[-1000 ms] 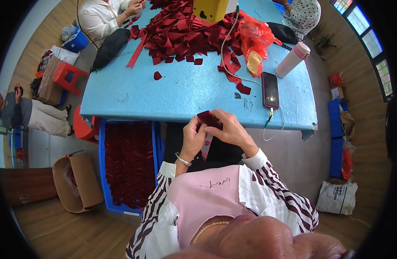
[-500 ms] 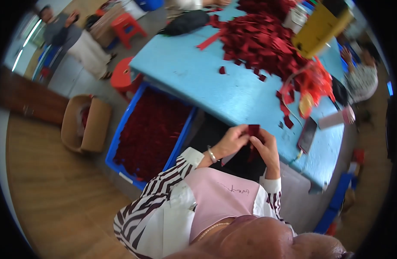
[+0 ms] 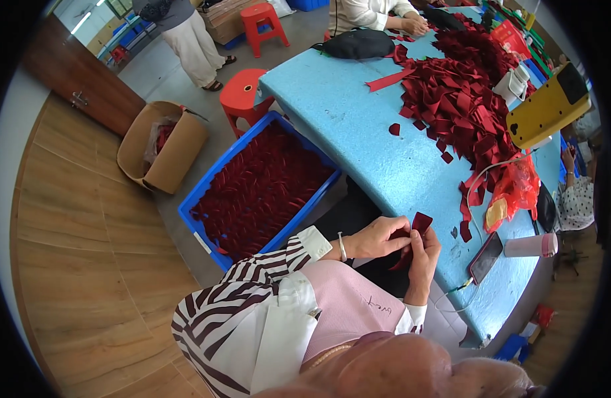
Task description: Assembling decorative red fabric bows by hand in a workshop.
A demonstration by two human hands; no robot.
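Just off the near edge of the blue table, both my hands meet over a small dark red fabric piece [image 3: 422, 221]. My left hand [image 3: 377, 237], with a silver bangle at its wrist, pinches the fabric from the left. Thumb and fingers of my right hand [image 3: 423, 260] grip the same piece from the right, its upper end standing out above them. A further dark red end hangs below the fingers, over my dark lap. Left of my lap, a blue crate [image 3: 188, 219] is filled with rows of folded dark red pieces.
The blue table [image 3: 332, 99] bears a heap of red fabric pieces [image 3: 451, 99], a yellow device [image 3: 543, 109], a red plastic bag [image 3: 518, 186], a cabled phone [image 3: 484, 257] and a pink bottle [image 3: 531, 245]. Red stools [image 3: 242, 93] and a cardboard box [image 3: 176, 149] stand left. Other people are nearby.
The view has shifted, so the table and crate sit lower and the far seated person shows more. Both my hands still hold the dark red fabric piece, now slightly tilted.
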